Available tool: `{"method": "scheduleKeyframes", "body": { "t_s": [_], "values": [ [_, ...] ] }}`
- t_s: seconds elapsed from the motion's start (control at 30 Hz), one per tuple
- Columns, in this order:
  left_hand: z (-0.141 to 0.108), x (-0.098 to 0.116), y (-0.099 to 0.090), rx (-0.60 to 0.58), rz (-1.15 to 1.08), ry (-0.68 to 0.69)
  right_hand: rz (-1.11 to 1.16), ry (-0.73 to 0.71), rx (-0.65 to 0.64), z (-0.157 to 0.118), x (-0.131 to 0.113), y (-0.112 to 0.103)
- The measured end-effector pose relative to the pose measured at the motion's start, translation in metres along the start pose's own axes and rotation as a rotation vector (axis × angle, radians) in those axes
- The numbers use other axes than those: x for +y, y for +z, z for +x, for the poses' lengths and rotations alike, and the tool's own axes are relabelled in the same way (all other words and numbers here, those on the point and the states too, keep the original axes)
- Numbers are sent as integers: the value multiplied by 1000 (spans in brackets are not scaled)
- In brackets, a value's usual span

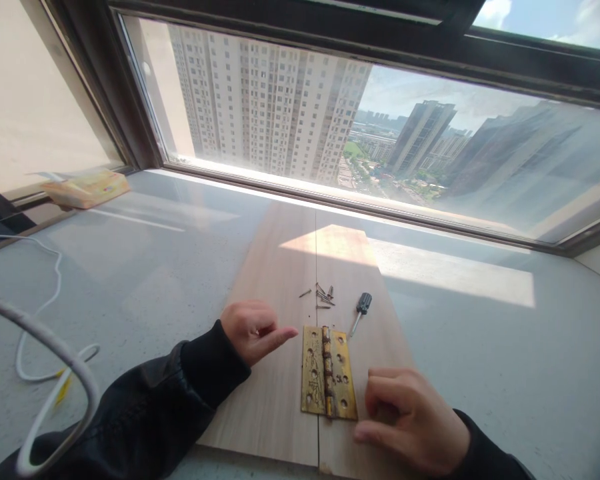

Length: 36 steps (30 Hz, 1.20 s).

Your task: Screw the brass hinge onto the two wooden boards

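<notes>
A brass-coloured, rust-stained butt hinge (340, 373) lies opened flat on two pale wooden boards (260, 400), its knuckle over the seam between them. Just left of the hinge is my left hand (253, 330), fingers loosely curled and thumb stretched toward the hinge's upper left corner, holding nothing. My right hand (415, 420) rests by the hinge's lower right side, its fingers bent and thumb apart, with nothing visible in it. Several screws (324, 295) lie scattered beyond the hinge. A screwdriver (363, 304) with a dark handle lies on the right board, tip toward the hinge.
The boards lie on a pale speckled surface (480, 347) below a window. White cable (55, 293) loops at the left, with a thicker grey cable (75, 360) close to my left sleeve. A tissue pack (87, 188) sits at the far left corner.
</notes>
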State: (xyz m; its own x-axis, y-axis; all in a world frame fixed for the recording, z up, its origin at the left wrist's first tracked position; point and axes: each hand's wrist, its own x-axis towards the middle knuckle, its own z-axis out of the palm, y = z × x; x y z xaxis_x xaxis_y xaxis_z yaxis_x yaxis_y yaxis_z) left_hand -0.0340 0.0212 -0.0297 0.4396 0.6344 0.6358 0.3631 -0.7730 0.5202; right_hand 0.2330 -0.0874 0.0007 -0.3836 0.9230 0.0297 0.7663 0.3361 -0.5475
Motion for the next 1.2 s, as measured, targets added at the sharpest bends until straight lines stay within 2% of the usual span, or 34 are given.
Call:
{"method": "scheduleKeyframes", "body": {
  "t_s": [0.07, 0.27, 0.6, 0.8, 0.93, 1.03, 1.2],
  "values": [
    [1, 2, 0, -24, 6, -71, -19, -50, -44, -2, 4, 4],
    [3, 11, -3, -114, 14, -205, -90, -39, 21, 4, 9, 15],
    [5, 13, -4, -142, 35, -272, -159, 38, 142, 11, -4, 20],
    [6, 7, -2, -118, 58, -288, -76, 70, 184, 10, -3, 19],
    [3, -2, -1, -58, 154, -253, 6, 180, 328, 12, 5, 16],
    [3, -5, -2, -119, 177, -267, 43, 285, 409, 15, 14, 9],
    [29, -5, 2, -320, 196, -353, 55, 371, 322, 29, 33, -17]
  ]
}}
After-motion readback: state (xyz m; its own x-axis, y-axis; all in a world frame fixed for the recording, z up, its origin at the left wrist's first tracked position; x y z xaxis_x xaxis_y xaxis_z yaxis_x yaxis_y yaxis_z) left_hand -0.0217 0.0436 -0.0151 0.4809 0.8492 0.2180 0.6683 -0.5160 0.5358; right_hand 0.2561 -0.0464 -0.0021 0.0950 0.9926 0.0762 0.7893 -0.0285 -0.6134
